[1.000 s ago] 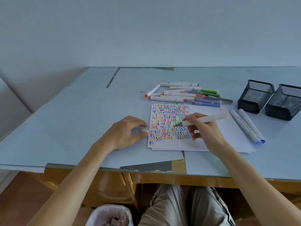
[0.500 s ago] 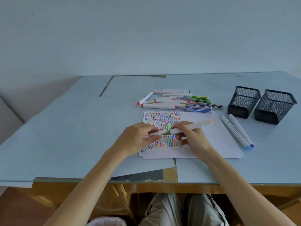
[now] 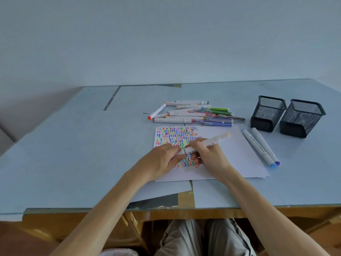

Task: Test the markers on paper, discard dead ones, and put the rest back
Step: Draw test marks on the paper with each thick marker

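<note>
Head view: at the centre of the frame both hands meet over the sheet of paper [image 3: 236, 156], whose left part is filled with rows of coloured squiggles. The right hand [image 3: 208, 156] has its fingers curled round the barrel of a white marker [image 3: 206, 143], which slants up to the right and ends in a pale orange tip. The left hand [image 3: 162, 159] has its fingers curled at the marker's lower left end, pinching it there; whether what it pinches is a cap or the barrel itself cannot be told.

Just above the paper lies a loose pile of markers [image 3: 193, 113], white ones to the left and green, blue and striped ones to the right. To the right of the paper two long grey markers [image 3: 260, 146] lie side by side, one with a blue end and one with a purple end. In the right part of the frame stand two black mesh pen holders [image 3: 287, 115], close together on the pale blue table [image 3: 73, 145].
</note>
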